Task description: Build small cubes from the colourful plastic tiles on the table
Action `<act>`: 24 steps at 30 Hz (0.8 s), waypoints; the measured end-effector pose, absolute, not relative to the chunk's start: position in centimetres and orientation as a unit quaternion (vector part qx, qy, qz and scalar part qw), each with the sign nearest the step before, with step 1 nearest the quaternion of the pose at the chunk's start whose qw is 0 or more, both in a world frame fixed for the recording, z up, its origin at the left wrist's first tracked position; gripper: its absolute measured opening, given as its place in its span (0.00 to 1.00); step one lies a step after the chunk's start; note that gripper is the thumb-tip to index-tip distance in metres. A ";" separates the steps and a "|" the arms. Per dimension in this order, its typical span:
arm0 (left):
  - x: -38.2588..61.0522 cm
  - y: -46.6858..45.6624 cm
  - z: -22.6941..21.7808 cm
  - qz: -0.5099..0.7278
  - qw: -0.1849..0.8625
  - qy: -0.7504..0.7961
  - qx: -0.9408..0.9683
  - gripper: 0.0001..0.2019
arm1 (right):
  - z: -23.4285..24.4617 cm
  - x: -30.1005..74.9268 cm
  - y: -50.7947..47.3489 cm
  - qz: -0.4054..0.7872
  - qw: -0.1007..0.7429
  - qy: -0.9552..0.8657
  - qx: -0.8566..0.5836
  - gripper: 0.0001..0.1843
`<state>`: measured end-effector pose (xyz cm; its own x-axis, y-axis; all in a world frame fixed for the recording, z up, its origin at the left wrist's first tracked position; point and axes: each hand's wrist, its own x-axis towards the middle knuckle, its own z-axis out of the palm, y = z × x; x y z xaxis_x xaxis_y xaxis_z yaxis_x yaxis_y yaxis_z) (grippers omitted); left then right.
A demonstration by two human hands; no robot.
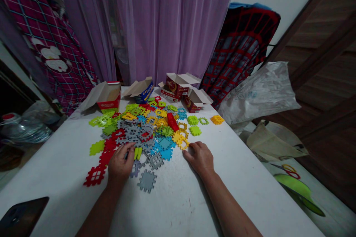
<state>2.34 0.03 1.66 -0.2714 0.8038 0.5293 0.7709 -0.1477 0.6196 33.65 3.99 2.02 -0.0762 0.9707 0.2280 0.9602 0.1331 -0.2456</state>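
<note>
A spread-out pile of interlocking plastic tiles covers the middle of the table. My left hand (120, 163) is closed at the pile's near left side, thumb and fingers together around a small dark bit that I cannot make out. Beside it lie red tiles (94, 176), two light-green rods (137, 153) and grey tiles (147, 180). At the pile's right edge rests my right hand (200, 157), thumb and forefinger apart, with the fingertips by a yellow tile (182, 142) that has a round hole. Blue tiles (167, 154) lie between the hands.
Open cardboard boxes stand along the back: a red one (109, 104), a blue one (144, 92) and several dark red ones (191, 104). Green tiles (195, 130) and an orange stack (217, 119) sit to the right. A phone (25, 214) lies front left.
</note>
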 end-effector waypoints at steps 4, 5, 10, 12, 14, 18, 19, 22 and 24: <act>2.3 0.0 1.6 0.455 0.021 0.654 0.604 0.15 | 1.9 33.5 4.0 0.009 0.170 -0.736 -0.656 0.16; 2.3 0.0 1.7 0.456 0.020 0.653 0.604 0.15 | 1.9 33.6 4.0 0.005 0.174 -0.735 -0.655 0.16; 2.4 0.0 1.9 0.462 0.020 0.651 0.602 0.15 | 2.0 34.5 4.0 -0.020 0.219 -0.722 -0.656 0.18; 2.5 0.0 1.9 0.459 0.020 0.652 0.602 0.15 | 2.0 34.9 4.1 -0.024 0.228 -0.721 -0.654 0.18; 2.4 0.0 1.8 0.458 0.020 0.652 0.604 0.15 | 1.9 35.2 4.1 -0.029 0.233 -0.719 -0.654 0.19; 2.3 0.2 1.4 0.464 0.017 0.650 0.602 0.16 | 1.5 36.5 4.4 -0.043 0.261 -0.691 -0.673 0.18; 2.3 0.2 1.3 0.465 0.018 0.649 0.602 0.17 | 1.4 37.1 4.5 -0.044 0.275 -0.679 -0.680 0.19; 2.1 0.3 1.1 0.462 0.021 0.649 0.604 0.17 | 1.1 39.1 5.3 -0.041 0.325 -0.629 -0.705 0.22; 2.0 0.4 0.9 0.460 0.023 0.650 0.605 0.17 | 1.1 40.5 6.0 -0.031 0.349 -0.586 -0.731 0.24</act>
<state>2.03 0.39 0.95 -0.2677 0.8065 0.5272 0.7649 -0.1549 0.6253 40.54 5.96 1.09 0.3115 0.8349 0.4537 0.8779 -0.0702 -0.4736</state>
